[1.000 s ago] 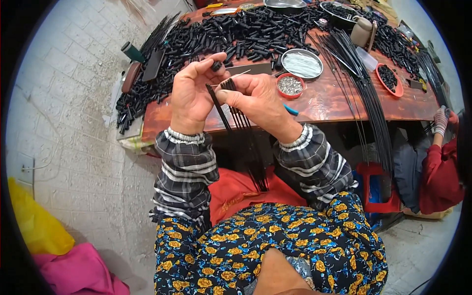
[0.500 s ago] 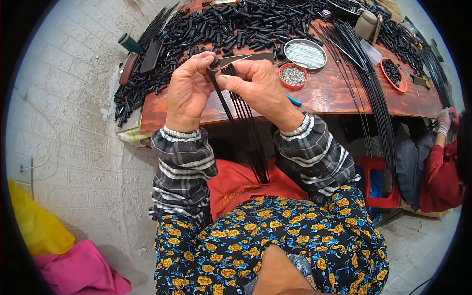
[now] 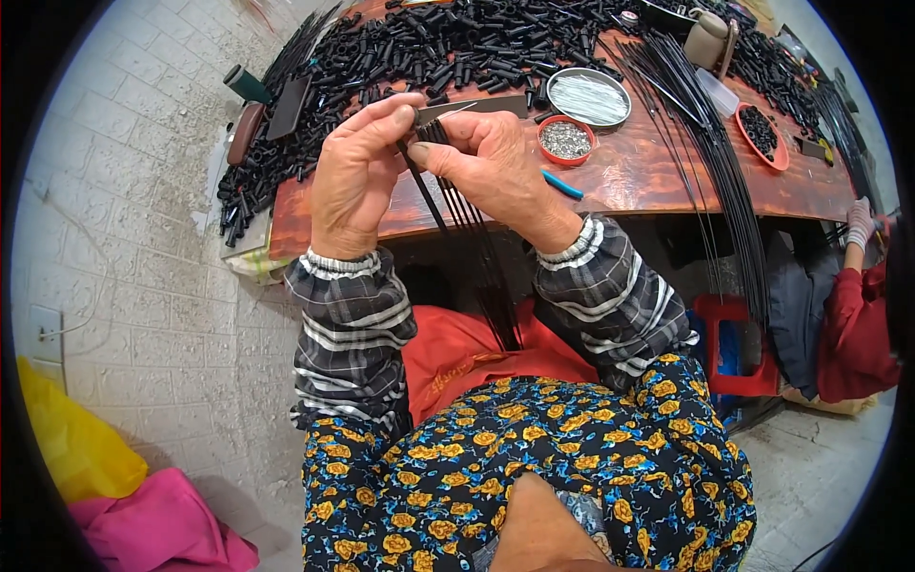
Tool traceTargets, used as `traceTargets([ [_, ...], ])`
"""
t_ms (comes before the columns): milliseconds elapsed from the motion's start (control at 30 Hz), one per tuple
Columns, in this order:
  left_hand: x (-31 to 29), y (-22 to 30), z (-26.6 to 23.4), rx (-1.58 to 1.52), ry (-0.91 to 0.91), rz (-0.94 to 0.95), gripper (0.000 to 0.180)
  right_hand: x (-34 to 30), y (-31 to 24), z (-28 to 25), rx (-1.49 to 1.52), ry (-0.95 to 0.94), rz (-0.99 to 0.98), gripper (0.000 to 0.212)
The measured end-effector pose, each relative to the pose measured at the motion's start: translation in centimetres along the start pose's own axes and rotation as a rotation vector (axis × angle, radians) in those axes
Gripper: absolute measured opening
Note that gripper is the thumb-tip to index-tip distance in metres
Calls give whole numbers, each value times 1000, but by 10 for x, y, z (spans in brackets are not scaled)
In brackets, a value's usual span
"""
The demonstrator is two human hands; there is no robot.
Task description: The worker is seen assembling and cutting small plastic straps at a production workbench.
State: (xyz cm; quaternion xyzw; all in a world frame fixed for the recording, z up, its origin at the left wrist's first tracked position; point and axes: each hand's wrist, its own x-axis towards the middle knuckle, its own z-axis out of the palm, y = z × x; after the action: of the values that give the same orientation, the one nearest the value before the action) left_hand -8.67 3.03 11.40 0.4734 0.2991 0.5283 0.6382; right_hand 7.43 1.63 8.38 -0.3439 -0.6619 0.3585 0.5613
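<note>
Above the table's near edge, my left hand (image 3: 357, 181) is closed in a pinch on the top of a dark rod; fingers partly hide what sits at its tip. Close beside it my right hand (image 3: 496, 172) grips several thin black rods (image 3: 469, 214), its thumb across their upper ends. These rods hang down in a narrow fan to the red cloth (image 3: 443, 353) over my lap. A thin pale needle-like piece (image 3: 461, 112) sticks out above the rod tops, between the two hands.
Black tubular parts (image 3: 467, 48) are heaped across the table's back. A round tin of white strips (image 3: 589, 98), a red dish of small metal pieces (image 3: 566, 140) and a blue tool (image 3: 562, 185) lie right of my hands. Long black rods (image 3: 729, 200) overhang the edge. A co-worker's gloved hand (image 3: 860, 222) is far right.
My left hand has shifted slightly left, and its fingers now cover the dark round piece seen between them earlier. My right hand still grips the rods, a little further left.
</note>
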Motion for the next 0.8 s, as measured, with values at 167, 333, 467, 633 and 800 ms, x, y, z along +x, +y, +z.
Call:
traceTargets([
  [167,6,-1,-10,-174,-7,-22,25,-3,2,3,76,-23,-11,19],
  [333,2,3,-2,-208,-51,-46,26,-3,-2,1,37,-53,28,17],
  [467,3,2,-2,-236,-69,-87,24,-2,3,2,30,-40,7,16],
  [633,1,-5,-6,-253,-74,-33,16,-2,3,1,-5,-30,11,17],
  [800,-1,-9,-6,-142,20,15,17,-1,3,-1,-28,-42,8,19],
])
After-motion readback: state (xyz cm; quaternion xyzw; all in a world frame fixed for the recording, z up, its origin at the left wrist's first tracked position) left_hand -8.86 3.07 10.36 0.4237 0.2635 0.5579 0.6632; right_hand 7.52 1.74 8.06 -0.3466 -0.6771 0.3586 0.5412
